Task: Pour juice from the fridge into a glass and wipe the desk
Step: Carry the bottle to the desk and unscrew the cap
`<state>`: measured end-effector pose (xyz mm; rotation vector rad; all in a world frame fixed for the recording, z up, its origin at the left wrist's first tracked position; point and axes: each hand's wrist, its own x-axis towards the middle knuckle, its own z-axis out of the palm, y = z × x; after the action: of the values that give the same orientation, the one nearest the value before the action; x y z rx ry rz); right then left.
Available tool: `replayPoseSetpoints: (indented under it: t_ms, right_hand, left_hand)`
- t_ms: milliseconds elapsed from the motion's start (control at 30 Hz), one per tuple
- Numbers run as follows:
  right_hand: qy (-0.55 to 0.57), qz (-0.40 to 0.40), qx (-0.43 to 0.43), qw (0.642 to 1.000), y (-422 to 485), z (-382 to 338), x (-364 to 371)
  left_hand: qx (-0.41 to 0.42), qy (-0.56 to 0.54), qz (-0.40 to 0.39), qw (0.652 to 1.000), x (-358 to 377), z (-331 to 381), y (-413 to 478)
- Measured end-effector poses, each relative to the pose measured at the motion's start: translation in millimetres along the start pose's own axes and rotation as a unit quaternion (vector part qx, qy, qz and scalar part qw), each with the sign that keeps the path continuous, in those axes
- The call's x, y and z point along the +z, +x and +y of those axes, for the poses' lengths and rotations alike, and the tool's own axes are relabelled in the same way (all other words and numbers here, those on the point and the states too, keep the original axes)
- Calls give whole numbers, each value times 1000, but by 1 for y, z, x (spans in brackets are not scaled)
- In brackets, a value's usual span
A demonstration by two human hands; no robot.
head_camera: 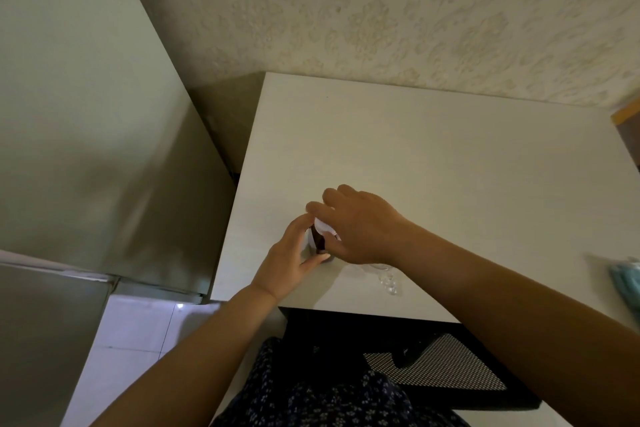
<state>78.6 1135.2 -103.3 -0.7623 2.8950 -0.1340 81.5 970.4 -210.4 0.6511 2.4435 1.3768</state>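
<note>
- Nearest the camera: a dark floral garment (311, 395) at the lower edge, with a black mesh chair (436, 366) just beside it, tucked under the desk front.
- 2 bare forearms extend forward from the lower corners and converge over the near left part of the desk (415, 149).
- Left hand (289, 265): palm facing right, thumb low, fingers curled round the side of the juice bottle (319, 242) and gripping its body.
- Right hand (362, 225): palm down above the bottle, wrist bent to the left, fingers curled over the white cap (323, 227) and grasping it from above.
- The juice bottle stands upright on the desk near the front left corner; only a dark strip of its body and part of the cap show between the 2 hands.
- Glass (385, 276): clear, on the desk just right of the bottle, partly hidden under the right wrist.
- Cloth (627, 282): blue-green, at the right edge of the desk, well apart from the bottle.
- Fridge (86, 114): grey, left of the desk, above a pale tiled floor (138, 340).
- Farthest: a textured patterned wall (381, 10) behind the desk.
</note>
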Motion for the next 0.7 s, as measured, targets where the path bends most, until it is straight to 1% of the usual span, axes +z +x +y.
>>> replayPoseSetpoints:
  t_ms: [33,67,167,200,233,333,400,500,567,700]
  right_hand:
    - [7,3,-3,1000,-2,0,1]
    - [4,-4,11,1000,-2,-1,1]
    - [-20,-48,100,994,1,-5,3]
    - [-20,-60,109,992,1,-6,2]
    - [-25,-59,99,993,1,-7,1]
    - [-28,-16,49,998,-1,-7,-3]
    - [-3,-2,58,998,-4,-2,-10]
    - [45,41,119,991,-21,13,-15]
    - [55,61,160,984,-43,26,-11]
    - [72,76,239,965,-96,57,16]
  left_hand:
    - [0,0,1,1000,0,0,0]
    - [2,0,3,1000,0,0,0]
    - [8,-11,9,1000,1,1,-2]
    - [8,-12,9,1000,2,1,-1]
    - [8,-8,8,1000,2,1,-1]
    - [10,9,8,1000,2,-2,-1]
    - [16,13,11,1000,1,-2,-1]
    - [36,17,18,999,2,-2,0]
    - [39,24,22,999,3,-3,0]
    - [10,12,19,1000,9,-10,1]
